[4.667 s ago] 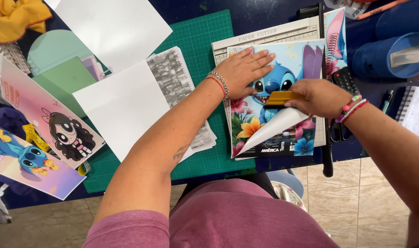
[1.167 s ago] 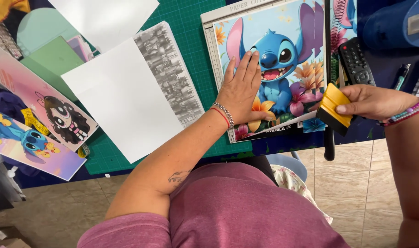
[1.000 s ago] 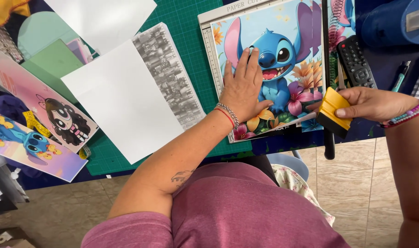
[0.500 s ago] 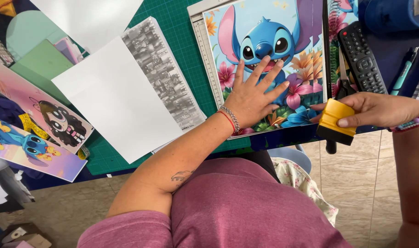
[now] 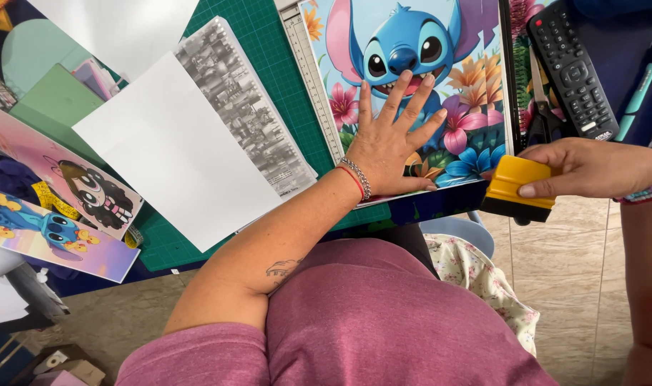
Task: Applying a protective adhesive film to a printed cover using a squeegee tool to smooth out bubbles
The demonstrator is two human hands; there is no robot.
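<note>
The cartoon print (image 5: 412, 93) lies flat at the near edge of the bench (image 5: 440, 204), partly over the green cutting mat (image 5: 268, 64). The left hand (image 5: 391, 143) presses on the print with fingers spread. Just right of the print's lower corner, the right hand (image 5: 590, 166) grips a yellow squeegee (image 5: 519, 189). Above that hand, right of the print, lie scissors (image 5: 544, 107) and a black remote (image 5: 569, 68).

A yellow squeegee (image 5: 515, 187) with a black edge hangs off the table beside a flat cartoon print (image 5: 476, 86).
</note>
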